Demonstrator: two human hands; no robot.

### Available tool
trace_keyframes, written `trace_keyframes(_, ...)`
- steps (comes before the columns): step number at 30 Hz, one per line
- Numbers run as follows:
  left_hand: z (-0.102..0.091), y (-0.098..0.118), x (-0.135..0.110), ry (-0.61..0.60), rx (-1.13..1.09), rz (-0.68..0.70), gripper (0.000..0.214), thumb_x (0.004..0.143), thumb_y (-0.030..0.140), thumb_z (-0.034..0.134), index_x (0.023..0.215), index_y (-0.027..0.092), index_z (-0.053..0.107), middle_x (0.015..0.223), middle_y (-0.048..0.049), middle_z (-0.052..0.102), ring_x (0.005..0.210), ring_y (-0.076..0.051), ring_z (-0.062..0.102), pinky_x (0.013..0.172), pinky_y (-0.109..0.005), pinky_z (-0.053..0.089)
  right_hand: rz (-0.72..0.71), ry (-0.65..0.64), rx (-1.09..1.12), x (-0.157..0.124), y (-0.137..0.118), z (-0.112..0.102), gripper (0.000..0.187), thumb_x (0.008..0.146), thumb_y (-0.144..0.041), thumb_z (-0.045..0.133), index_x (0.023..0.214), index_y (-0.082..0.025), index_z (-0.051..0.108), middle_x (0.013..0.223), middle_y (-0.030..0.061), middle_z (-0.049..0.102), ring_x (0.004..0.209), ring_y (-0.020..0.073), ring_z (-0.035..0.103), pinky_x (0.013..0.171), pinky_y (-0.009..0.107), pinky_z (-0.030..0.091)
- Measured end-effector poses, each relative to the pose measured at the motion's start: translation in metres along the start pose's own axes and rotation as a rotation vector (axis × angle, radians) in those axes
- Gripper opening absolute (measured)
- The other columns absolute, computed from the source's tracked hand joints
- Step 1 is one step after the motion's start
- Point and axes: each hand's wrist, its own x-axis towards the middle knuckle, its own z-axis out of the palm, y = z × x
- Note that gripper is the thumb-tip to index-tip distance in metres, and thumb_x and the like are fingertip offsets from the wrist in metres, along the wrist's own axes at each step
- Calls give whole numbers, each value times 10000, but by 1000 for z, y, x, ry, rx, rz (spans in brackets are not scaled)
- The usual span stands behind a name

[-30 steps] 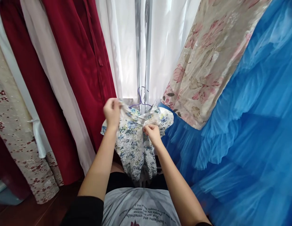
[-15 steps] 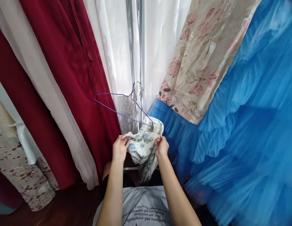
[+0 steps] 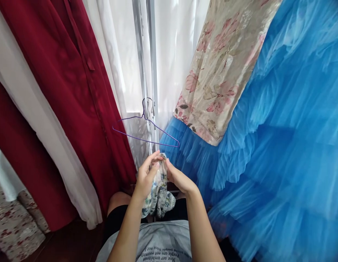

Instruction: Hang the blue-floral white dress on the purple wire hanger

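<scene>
A small blue-and-white floral garment [image 3: 159, 193] hangs bunched between my two hands, low in the middle of the view. My left hand [image 3: 146, 177] wraps round its left side. My right hand [image 3: 179, 178] presses against its right side, fingers together at the top. Just above them a bare purple wire hanger [image 3: 147, 129] hangs on a grey metal rack pole [image 3: 147, 72], with nothing on it.
Dark red dresses [image 3: 62, 94] and a white garment [image 3: 40, 120] hang at the left. White curtains [image 3: 174, 54] hang behind the pole. A beige floral dress [image 3: 220, 69] and a big blue tulle dress [image 3: 280, 145] fill the right. The floor [image 3: 67, 243] is dark wood.
The floral garment came off the purple hanger and was pulled down. My hands came together, gathering the cloth into a narrow bunch. The view shifted right.
</scene>
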Motion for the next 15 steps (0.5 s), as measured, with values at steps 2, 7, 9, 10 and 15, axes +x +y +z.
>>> trace_keyframes(2, -1, -3, 0, -77, 79, 17, 521, 964, 402, 573, 1460, 251, 521, 1418, -109, 586, 1347, -280, 507, 1154, -416, 355, 20, -24, 24, -7, -3, 2, 347, 831, -527, 728, 946, -200, 728, 841, 27, 713, 813, 190, 663, 787, 303, 508)
trace_keyframes(7, -2, -14, -23, -433, 89, -258, 472, 955, 539, 530, 1231, 197, 703, 1187, -114, 720, 1144, -296, 641, 988, -396, 501, 11, 88, 145, -24, -18, -17, 377, 644, -435, 898, 830, -169, 707, 716, 19, 685, 613, 152, 608, 612, 264, 489)
trace_keyframes(9, -3, -20, -36, -580, 166, -331, 409, 903, 516, 623, 1105, 184, 748, 1086, -76, 752, 1035, -279, 671, 903, -351, 527, -35, 140, 59, -30, -33, -33, 355, 653, -437, 889, 782, -162, 704, 683, 24, 681, 573, 149, 593, 568, 262, 478)
trace_keyframes(10, -5, -23, -42, -634, 217, -351, 379, 873, 490, 669, 1077, 181, 753, 1061, -57, 757, 993, -267, 676, 873, -329, 528, -64, 153, -22, -32, -43, -42, 334, 668, -426, 880, 757, -157, 705, 669, 26, 679, 561, 148, 589, 555, 259, 472)
trace_keyframes(15, -33, -25, -34, -497, 508, -280, 291, 880, 413, 652, 991, 166, 757, 899, -15, 746, 806, -201, 643, 730, -257, 486, -169, 224, -384, -2, -106, -91, 254, 657, -313, 881, 715, -119, 727, 680, 51, 717, 566, 161, 621, 560, 259, 489)
